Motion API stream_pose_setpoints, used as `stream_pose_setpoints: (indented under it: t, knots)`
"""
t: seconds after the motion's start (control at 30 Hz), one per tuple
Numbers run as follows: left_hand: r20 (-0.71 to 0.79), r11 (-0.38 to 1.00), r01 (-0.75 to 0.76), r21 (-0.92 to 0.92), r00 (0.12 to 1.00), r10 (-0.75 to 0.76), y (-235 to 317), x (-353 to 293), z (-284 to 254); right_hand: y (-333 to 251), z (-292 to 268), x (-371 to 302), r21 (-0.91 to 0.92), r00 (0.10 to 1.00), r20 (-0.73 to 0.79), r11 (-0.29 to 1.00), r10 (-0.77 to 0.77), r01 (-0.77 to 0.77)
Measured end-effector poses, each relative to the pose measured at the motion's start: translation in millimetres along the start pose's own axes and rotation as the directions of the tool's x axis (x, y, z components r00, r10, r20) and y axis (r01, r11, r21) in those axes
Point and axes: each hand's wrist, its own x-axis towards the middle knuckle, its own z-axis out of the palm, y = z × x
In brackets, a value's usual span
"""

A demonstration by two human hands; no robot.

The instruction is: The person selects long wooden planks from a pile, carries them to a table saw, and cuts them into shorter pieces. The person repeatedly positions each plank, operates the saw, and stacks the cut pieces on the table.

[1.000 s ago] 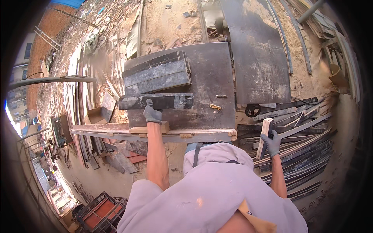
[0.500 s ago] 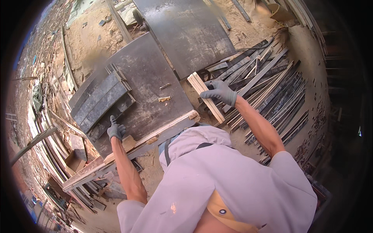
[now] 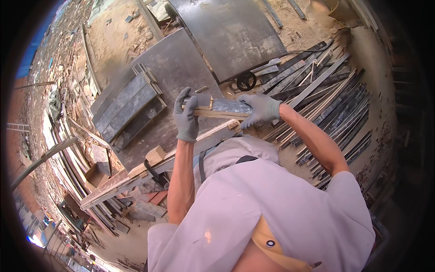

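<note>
In front of my chest, above the near edge of the dark table (image 3: 149, 149), a short stack of wooden boards (image 3: 226, 107) lies level between my gloved hands. Its upper face is dark and mottled, and its pale layered edge faces me. My right hand (image 3: 260, 109) grips the right end, thumb below and fingers over the top. Around the left end, my left hand (image 3: 186, 117) has its thumb and fingers, with the fingertips pointing away from me. Left of that hand, a pile of dark-faced boards (image 3: 122, 106) rests on the table.
A wooden block (image 3: 155, 155) sits on the table's near rail (image 3: 108, 189), with a black metal piece (image 3: 153, 171) beside it. Beyond stands a second dark sheet-topped table (image 3: 235, 36) with a black handwheel (image 3: 246, 81). Long strips (image 3: 326, 109) lie heaped at right.
My left hand has come right, from beside the pile to the left end of the held boards. My right hand has turned those boards from a steep slant to level. The view has shifted slightly.
</note>
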Motion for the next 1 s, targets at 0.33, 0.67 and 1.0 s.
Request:
stream_pose_setpoints:
  t: [0.33, 0.67, 1.0]
  knots:
    - [-0.116, 0.986, 0.039, -0.165, 0.992, -0.058, 12, 4, -62, 53, 24, -2, -0.404, 0.986, -0.167, 0.912, 0.003, -0.072]
    - [-0.097, 0.978, 0.145, -0.147, 0.982, -0.161, 13, -8, -21, 47, 101, 61, -0.376, 0.882, -0.277, 0.888, -0.38, 0.264]
    - [0.089, 0.854, -0.034, 0.52, 0.996, -0.014, -84, -32, -32, 83, 7, -156, 0.797, 0.835, 0.02, 0.496, 0.549, -0.345]
